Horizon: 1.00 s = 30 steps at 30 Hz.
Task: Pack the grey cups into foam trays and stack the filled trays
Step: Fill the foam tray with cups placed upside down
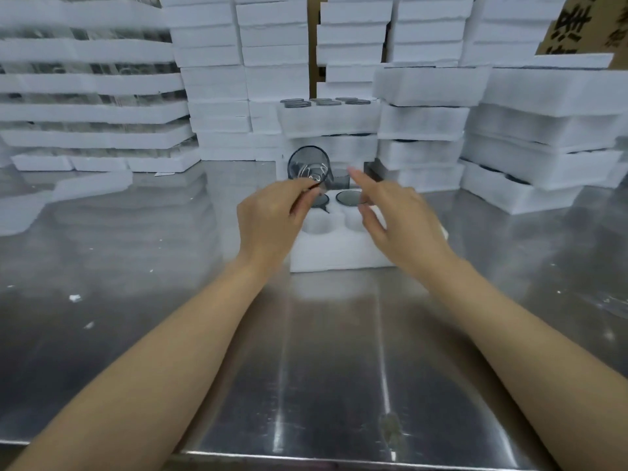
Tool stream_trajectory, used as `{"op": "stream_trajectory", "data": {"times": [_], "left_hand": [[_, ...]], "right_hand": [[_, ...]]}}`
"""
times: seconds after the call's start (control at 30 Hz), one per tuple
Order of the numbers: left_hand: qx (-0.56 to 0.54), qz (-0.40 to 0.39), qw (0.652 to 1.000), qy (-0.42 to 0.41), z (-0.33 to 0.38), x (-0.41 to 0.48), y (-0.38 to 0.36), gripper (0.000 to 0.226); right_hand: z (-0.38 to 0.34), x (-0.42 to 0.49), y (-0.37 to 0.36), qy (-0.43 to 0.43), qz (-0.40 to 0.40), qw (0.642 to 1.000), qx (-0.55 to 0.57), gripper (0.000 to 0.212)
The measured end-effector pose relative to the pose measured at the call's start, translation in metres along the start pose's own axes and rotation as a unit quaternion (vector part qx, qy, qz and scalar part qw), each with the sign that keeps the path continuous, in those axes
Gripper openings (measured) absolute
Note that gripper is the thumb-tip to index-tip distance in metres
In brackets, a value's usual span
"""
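A smoky-grey, see-through glass cup (307,166) is tipped with its mouth toward the camera, its lower edge pinched by the left hand (268,219). It hangs over a white foam tray (339,256) on the steel worktop (339,351). The right hand (401,219) hovers beside it, fingers loosely spread and holding nothing. Another grey cup (350,197) sits in a far pocket. Stacked white foam trays (421,124) stand behind. A brown cardboard box (584,25) bears black characters, cut off and unreadable.

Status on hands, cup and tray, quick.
Left hand pinches grey cup, tilted, above foam tray. Right hand open over tray. Near slots empty; seated cup in far slot. Nothing blocking.
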<state>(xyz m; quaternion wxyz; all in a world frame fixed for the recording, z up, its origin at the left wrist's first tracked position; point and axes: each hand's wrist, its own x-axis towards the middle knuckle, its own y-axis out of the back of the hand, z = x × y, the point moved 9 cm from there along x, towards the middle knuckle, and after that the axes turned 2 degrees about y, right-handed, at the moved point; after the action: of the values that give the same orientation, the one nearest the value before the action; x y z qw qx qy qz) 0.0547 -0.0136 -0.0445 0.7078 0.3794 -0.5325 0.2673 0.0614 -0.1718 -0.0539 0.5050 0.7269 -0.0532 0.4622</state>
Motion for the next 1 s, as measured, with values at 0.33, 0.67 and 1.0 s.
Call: {"op": "stream_trajectory", "data": {"times": [0.33,0.67,1.0], "left_hand": [[-0.009,-0.037,0.969,-0.243,0.039,-0.004,-0.014,0.035],[-0.203,-0.209,0.879,0.377,-0.062,-0.039,-0.066,0.059],[-0.109,-0.22,0.969,-0.02,0.011,-0.019,-0.049,0.071]], "right_hand": [[0.018,-0.006,-0.01,-0.147,0.04,0.972,0.177,0.022],[0.048,-0.011,-0.007,-0.234,0.102,0.936,0.243,0.017],[0.031,-0.007,-0.016,-0.158,0.046,0.968,0.189,0.028]]}}
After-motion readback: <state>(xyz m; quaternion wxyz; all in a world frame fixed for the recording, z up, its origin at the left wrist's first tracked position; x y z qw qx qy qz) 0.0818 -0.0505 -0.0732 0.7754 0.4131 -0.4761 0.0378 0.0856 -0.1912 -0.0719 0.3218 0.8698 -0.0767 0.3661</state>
